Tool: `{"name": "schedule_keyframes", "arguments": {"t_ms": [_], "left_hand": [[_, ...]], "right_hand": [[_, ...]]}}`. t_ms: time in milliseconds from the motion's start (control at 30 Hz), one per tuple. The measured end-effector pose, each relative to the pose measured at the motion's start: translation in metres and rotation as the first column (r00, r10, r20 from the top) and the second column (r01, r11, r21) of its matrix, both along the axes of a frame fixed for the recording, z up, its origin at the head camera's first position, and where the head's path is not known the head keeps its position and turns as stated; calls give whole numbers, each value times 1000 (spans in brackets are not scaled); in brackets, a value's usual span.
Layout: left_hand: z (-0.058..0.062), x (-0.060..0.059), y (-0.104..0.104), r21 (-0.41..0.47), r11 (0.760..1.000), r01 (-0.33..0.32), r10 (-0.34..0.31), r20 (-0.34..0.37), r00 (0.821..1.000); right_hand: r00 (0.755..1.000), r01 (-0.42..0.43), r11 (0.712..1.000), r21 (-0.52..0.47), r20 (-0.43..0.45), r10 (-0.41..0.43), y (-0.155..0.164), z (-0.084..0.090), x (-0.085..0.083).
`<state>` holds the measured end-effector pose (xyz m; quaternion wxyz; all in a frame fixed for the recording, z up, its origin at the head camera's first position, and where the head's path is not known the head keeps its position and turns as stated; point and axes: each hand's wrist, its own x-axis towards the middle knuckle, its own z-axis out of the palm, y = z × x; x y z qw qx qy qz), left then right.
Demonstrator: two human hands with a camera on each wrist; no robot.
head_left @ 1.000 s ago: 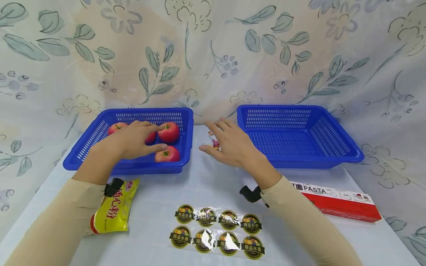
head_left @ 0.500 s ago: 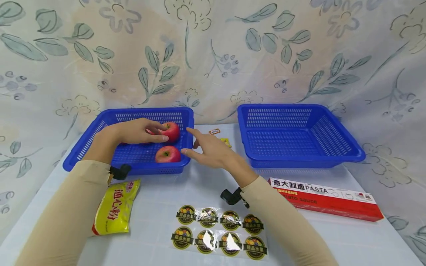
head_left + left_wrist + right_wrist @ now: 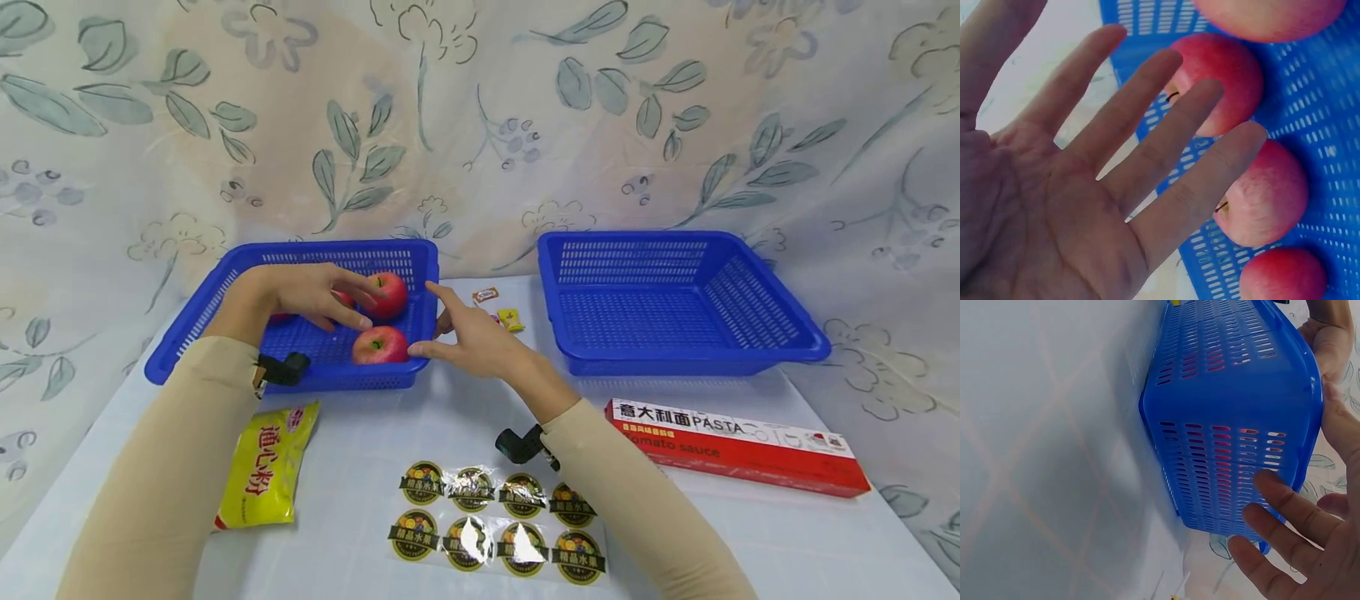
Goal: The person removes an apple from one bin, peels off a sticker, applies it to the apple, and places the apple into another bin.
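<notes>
White table (image 3: 450, 417): sticker sheet (image 3: 495, 529), pasta box (image 3: 738, 446), yellow packet (image 3: 266, 467).

Two blue baskets (image 3: 420, 275) (image 3: 780, 350) on the counter (image 3: 750, 533), four red apples (image 3: 1275, 275) counted in the left-wrist view, eight round stickers (image 3: 495, 525) in two rows of four, one yellow packet (image 3: 266, 462), one red pasta box (image 3: 738, 446), two hands (image 3: 307, 292) (image 3: 472, 337), two small sachets (image 3: 498, 307)

right basket (image 3: 780, 354): empty-looking, far right on counter
pasta box (image 3: 738, 446): near right
sticker sheet (image 3: 495, 533): near centre
yellow packet (image 3: 266, 467): near left
</notes>
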<state>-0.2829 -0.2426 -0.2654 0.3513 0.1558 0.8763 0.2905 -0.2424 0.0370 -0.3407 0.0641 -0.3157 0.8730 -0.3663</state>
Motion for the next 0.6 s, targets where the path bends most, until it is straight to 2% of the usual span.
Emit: {"name": "schedule_keyframes", "arguments": {"t_ms": [167,333,433,600], "left_hand": [[-7,-8,6,-25,1000,19,-16,100,995],[-12,-12,19,-72,997,19,-3,221,975],[-13,-15,29,-127,991,35,-3,238,971],[-15,-22,42,-243,968,61,-5,224,975]], "right_hand": [[999,23,999,-36,45,-22,1,-4,0],[997,21,999,-41,70,-18,0,-6,-1],[997,15,999,-40,75,-12,1,-6,-1],[998,29,999,-32,53,-27,2,-6,-1]]}}
